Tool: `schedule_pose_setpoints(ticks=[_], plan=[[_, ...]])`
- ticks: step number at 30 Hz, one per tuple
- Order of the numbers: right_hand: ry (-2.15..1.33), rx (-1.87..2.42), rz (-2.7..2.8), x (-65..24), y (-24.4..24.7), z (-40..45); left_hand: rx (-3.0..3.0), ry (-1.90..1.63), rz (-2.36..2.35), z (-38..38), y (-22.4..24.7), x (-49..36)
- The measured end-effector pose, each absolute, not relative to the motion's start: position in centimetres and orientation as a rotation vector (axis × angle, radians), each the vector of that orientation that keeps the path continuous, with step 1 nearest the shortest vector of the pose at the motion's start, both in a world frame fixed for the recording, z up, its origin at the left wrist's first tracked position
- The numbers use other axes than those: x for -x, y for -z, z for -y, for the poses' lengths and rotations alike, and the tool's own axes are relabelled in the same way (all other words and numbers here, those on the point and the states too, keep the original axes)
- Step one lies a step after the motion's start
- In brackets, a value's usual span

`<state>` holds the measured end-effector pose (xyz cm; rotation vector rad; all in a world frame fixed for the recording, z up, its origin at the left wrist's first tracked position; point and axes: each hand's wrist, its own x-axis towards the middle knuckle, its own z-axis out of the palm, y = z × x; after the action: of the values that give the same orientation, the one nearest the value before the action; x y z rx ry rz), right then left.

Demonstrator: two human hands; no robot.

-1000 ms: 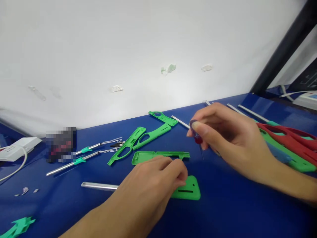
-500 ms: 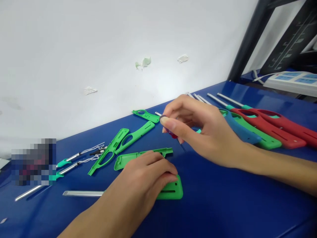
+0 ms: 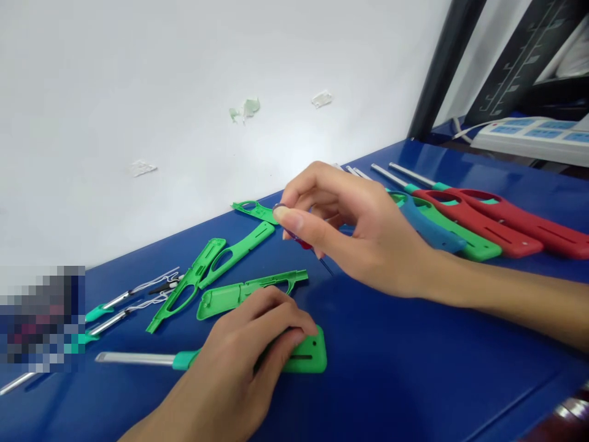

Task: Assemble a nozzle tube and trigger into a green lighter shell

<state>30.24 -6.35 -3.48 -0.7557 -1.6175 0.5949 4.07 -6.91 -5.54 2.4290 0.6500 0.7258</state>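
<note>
Pinched in our right hand point(image 3: 354, 230), the slim red-and-purple-handled screwdriver point(image 3: 304, 244) now slants more (apart from the long-necked green plastic lighter point(image 3: 319, 357) gripped under our left hand point(image 3: 251, 347)), so we judge it idle.

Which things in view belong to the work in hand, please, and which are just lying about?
Likely in use:
green lighter, under the left hand
apparent screwdriver, in the right hand

Apparently lying about:
green half-shells
wired metal rods
red lighters
power strip
</note>
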Motion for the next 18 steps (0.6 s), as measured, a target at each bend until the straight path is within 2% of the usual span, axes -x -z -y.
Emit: schedule_pose_setpoints(ticks=[6,12,18], plan=[[-0.547,0.747,1.663,-30.5,3.7,6.4,-2.494,-0.718,-0.712,7.4,7.0,-2.9],[-0.578,0.723,1.651,-30.2,3.6,6.3,-2.674,-0.652,-0.653,8.1,6.6,-1.1],[-0.652,0.739,1.610,-29.8,3.0,6.3,-2.780,-0.649,-0.808,8.6,5.7,0.4]])
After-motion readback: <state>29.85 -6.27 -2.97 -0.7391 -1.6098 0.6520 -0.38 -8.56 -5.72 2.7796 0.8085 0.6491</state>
